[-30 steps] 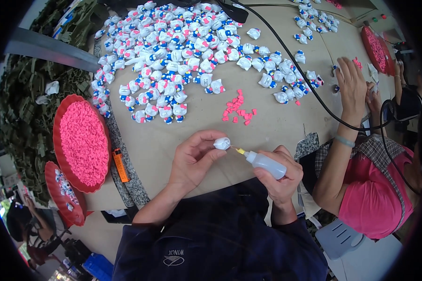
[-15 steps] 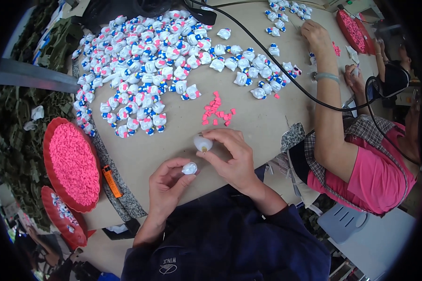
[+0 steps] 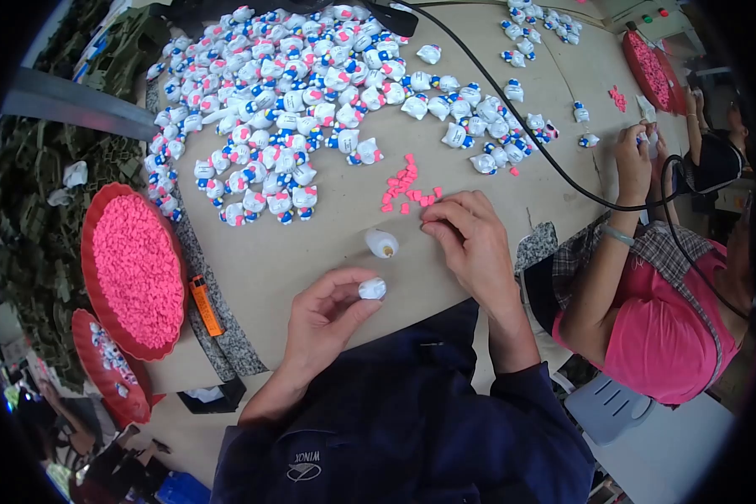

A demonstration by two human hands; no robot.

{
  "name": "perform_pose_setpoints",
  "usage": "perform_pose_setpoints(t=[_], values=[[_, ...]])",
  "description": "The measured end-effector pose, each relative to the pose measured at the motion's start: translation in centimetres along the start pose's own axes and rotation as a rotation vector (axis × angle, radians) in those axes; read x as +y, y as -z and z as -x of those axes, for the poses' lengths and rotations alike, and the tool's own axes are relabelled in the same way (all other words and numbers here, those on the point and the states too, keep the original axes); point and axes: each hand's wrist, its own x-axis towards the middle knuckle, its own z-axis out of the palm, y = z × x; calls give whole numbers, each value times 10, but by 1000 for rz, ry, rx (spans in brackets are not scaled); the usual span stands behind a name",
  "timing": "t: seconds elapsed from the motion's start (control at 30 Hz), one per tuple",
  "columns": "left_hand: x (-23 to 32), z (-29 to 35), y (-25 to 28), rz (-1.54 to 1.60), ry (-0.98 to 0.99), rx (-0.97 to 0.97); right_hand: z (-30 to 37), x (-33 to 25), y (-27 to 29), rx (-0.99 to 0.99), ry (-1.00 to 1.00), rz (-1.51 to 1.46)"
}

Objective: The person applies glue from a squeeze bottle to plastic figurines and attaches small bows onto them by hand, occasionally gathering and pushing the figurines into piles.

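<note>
My left hand (image 3: 323, 323) is closed, with a small white figurine (image 3: 372, 289) pinched between thumb and fingertips. Its details are too small to read. My right hand (image 3: 476, 244) is at the table, thumb and forefinger pressed together; what they hold, if anything, is too small to make out. Just beyond those fingertips lie several small pink pieces (image 3: 409, 183) in a loose cluster. A small whitish translucent bottle (image 3: 382, 244) with a yellowish tip stands or lies between my hands, touched by neither.
Many white, blue and pink cat-like figurines (image 3: 286, 109) cover the far left table. A red bowl of pink pieces (image 3: 139, 273), another red bowl (image 3: 101, 336) and an orange box cutter (image 3: 206, 307) are at left. A black cable (image 3: 479, 71) crosses the right; a co-worker (image 3: 638, 328) sits there.
My right hand has let go of the bottle on the table and moved right, to the pink pieces. My left hand still holds the figurine. The co-worker's reaching arm has drawn back.
</note>
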Motion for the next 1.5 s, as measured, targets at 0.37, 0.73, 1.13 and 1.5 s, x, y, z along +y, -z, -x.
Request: perform_pose_setpoints(t=[0.37,0.73,1.13,1.5], values=[[-3,-3,-12,-222,-93,24,40,-29,-3,-190,-239,-636],[-3,-2,-9,-423,-263,54,42,-32,-11,-69,-33,-475],[49,-31,2,-1022,-492,526,18,-32,-28,216,-16,-295],[77,-186,-46,-1581,-908,-75,40,-7,-18,233,-25,-581]])
